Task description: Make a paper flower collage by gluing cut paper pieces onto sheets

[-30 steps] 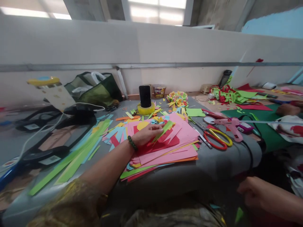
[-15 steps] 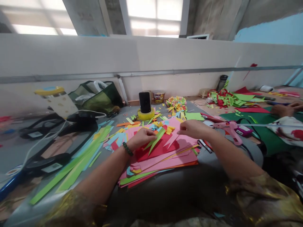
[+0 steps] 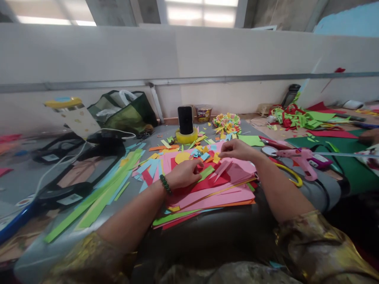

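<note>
My left hand, with a green bead bracelet at its wrist, has its fingers pressed together at a green paper strip over a red sheet. My right hand is closed just above pink cut strips; whether it holds anything is hidden. Small blue, orange and yellow pieces lie between the hands. Beneath is a stack of pink paper with other colours at its lower edges. A yellow paper circle shows behind my left hand.
Long green strips lie at left. A phone stands in a yellow tape roll. Right are a pink glue gun, yellow-handled scissors and another person's hand. A green bag stands behind.
The view has shifted slightly. My left hand has moved down over the green strip, uncovering the yellow circle. My right hand has moved a little away from the pink strips. Yellow scissor handles now show.
</note>
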Demonstrator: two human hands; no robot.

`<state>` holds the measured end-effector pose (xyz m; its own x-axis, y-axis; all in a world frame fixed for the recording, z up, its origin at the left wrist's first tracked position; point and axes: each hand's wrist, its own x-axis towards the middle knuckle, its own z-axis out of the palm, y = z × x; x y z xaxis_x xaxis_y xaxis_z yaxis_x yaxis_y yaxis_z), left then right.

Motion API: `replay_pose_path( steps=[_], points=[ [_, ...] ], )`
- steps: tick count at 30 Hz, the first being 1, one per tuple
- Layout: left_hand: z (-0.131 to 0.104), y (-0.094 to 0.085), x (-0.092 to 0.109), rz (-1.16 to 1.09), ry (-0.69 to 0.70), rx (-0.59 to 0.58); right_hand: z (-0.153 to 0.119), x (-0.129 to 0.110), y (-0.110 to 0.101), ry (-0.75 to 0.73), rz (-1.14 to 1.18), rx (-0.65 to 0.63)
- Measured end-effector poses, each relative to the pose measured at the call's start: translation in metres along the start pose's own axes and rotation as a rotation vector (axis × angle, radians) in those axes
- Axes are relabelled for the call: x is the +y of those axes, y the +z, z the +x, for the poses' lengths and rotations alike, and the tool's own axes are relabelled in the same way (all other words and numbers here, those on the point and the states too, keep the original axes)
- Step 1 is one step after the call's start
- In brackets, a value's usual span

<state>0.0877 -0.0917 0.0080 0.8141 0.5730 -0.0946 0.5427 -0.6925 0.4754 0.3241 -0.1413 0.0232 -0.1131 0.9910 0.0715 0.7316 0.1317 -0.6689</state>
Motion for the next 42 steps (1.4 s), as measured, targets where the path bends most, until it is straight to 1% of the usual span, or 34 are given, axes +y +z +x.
replay_pose_path(
  steps=[3, 6, 9, 11, 15, 18, 19, 21, 24, 25, 27, 29, 33, 36, 37, 39, 40, 42],
  points=[
    [0.0, 0.0, 0.001, 0.046, -0.017, 0.019, -0.001, 0.013, -0.01, 0.1, -0.027, -0.02],
    [0.0, 0.001, 0.002, 0.101, 0.054, 0.061, -0.003, 0.016, -0.014, 0.251, -0.157, -0.095],
    [0.0, 0.004, 0.0, 0.153, 0.132, 0.023, -0.004, 0.014, -0.013, 0.316, -0.237, -0.138],
    [0.002, 0.006, -0.002, 0.179, 0.162, 0.007, -0.004, 0.013, -0.011, 0.299, -0.251, -0.151],
    [0.003, 0.008, -0.005, 0.142, 0.193, 0.029, -0.003, 0.015, -0.009, 0.215, -0.195, -0.193],
    [0.003, 0.007, -0.003, 0.129, 0.143, 0.02, -0.006, 0.018, -0.014, 0.167, -0.136, -0.239],
    [0.003, 0.007, -0.002, 0.127, 0.12, 0.038, -0.008, 0.018, -0.017, 0.149, -0.098, -0.245],
    [0.002, 0.006, 0.001, 0.101, 0.079, 0.122, -0.013, 0.017, -0.023, 0.119, 0.034, -0.257],
    [0.0, 0.005, 0.005, 0.015, 0.058, 0.283, -0.018, 0.01, -0.028, 0.128, 0.252, -0.309],
    [0.0, 0.005, 0.006, -0.025, 0.064, 0.317, -0.019, 0.006, -0.027, 0.135, 0.302, -0.332],
    [-0.001, 0.006, 0.008, -0.114, 0.098, 0.35, -0.018, -0.001, -0.021, 0.128, 0.366, -0.358],
    [-0.002, 0.008, 0.01, -0.19, 0.142, 0.329, -0.014, -0.007, -0.012, 0.093, 0.395, -0.341],
    [-0.003, 0.013, 0.014, -0.225, 0.202, 0.208, -0.006, -0.012, 0.005, 0.03, 0.452, -0.239],
    [-0.002, 0.014, 0.013, -0.257, 0.189, 0.18, -0.005, -0.008, 0.005, 0.061, 0.485, -0.158],
    [-0.002, 0.012, 0.011, -0.274, 0.181, 0.175, -0.006, -0.006, 0.003, 0.087, 0.481, -0.149],
    [0.0, 0.005, 0.003, -0.298, 0.15, 0.184, -0.007, 0.0, -0.003, 0.148, 0.443, -0.173],
    [0.001, -0.001, -0.002, -0.303, 0.118, 0.226, -0.008, 0.002, -0.006, 0.177, 0.412, -0.201],
    [0.005, -0.016, -0.017, -0.297, -0.007, 0.344, -0.008, 0.006, -0.01, 0.22, 0.325, -0.254]
  ],
)
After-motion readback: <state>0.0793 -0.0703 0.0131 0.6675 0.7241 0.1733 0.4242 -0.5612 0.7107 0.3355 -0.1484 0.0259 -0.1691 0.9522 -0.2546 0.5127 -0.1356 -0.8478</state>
